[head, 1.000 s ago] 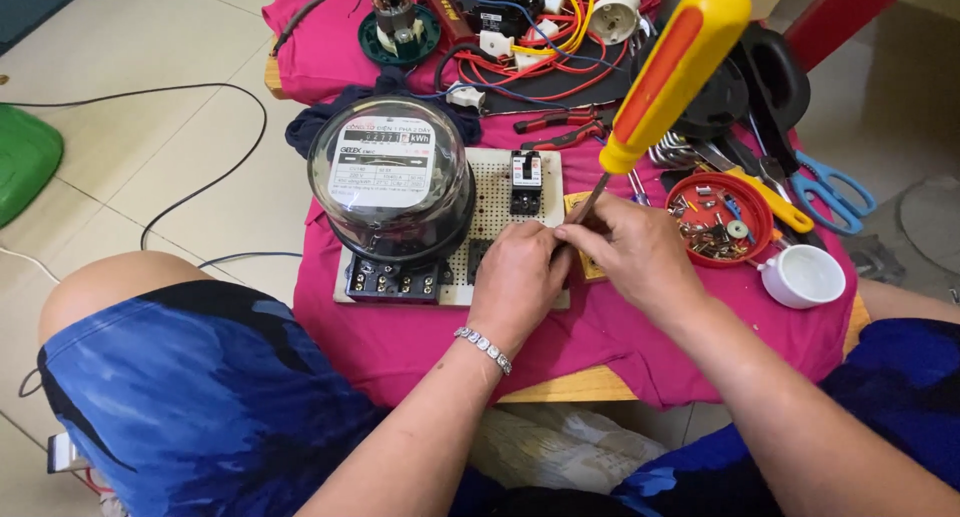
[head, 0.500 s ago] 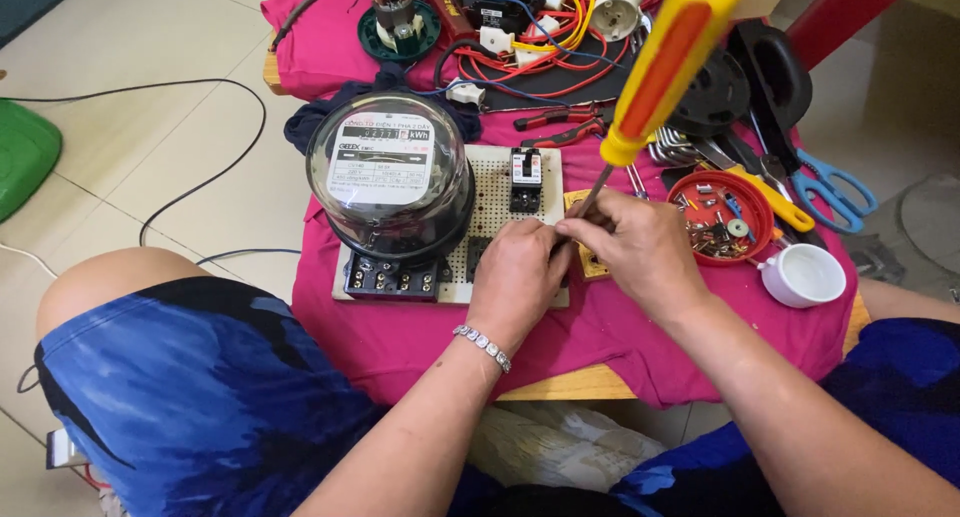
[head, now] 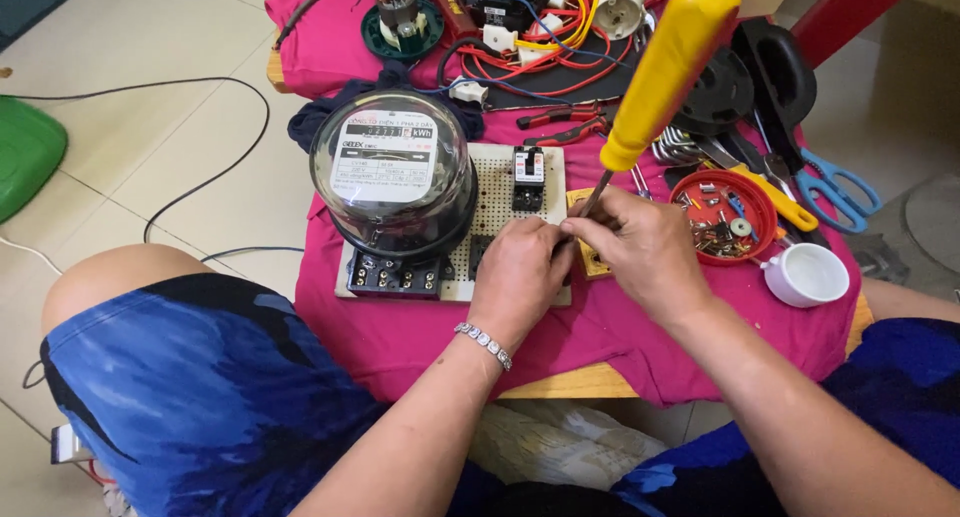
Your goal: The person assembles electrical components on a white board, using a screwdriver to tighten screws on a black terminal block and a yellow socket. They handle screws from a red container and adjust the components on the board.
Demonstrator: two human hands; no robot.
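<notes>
Little changed over the last second — long screwdriver with a yellow plastic handle tilted a touch more upright, tip down at the small yellow block on the near right of the white perforated board. Right hand curled round the shaft; left hand pinched shut just beside — on what, cannot tell. Suggests continued driving.

White rectangular label with dark print under electric meter's glass dome; small white label on black breaker.

A yellow-handled screwdriver stands tilted, its tip down at the perforated board's right edge.
</notes>
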